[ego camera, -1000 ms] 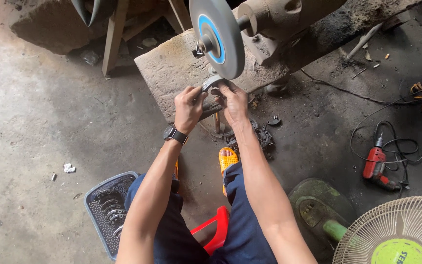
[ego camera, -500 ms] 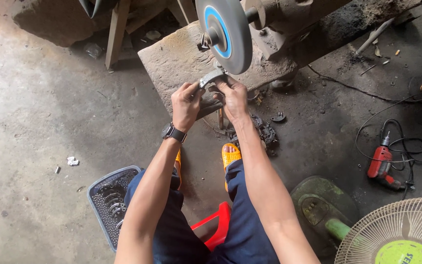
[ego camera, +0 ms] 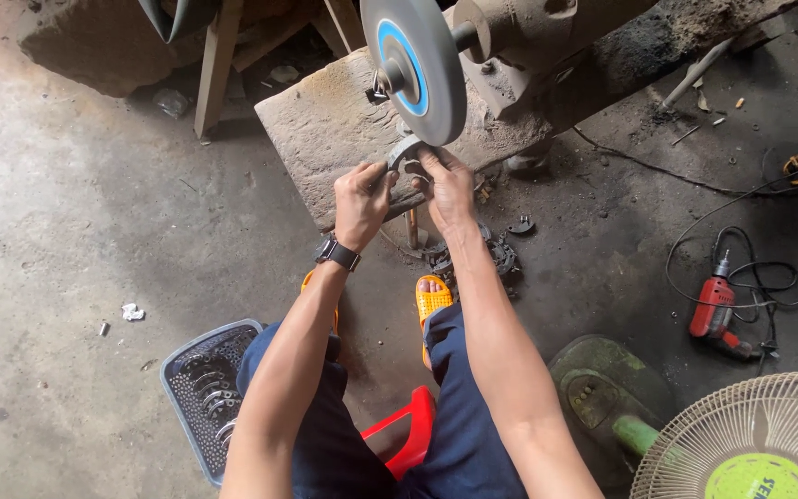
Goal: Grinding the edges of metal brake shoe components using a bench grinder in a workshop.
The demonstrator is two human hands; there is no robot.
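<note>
Both hands (ego camera: 405, 189) around metal ring (ego camera: 405, 151).

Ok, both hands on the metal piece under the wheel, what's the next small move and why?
Probably ease the curved metal piece up against the rim of the grinding wheel. The left hand and right hand grip it from either side, right beneath the wheel; whether it touches the rim, I cannot tell.

Curved metal piece (ego camera: 405, 152) in both hands, now slightly nearer the grinding wheel's (ego camera: 415, 66) lower edge.
</note>
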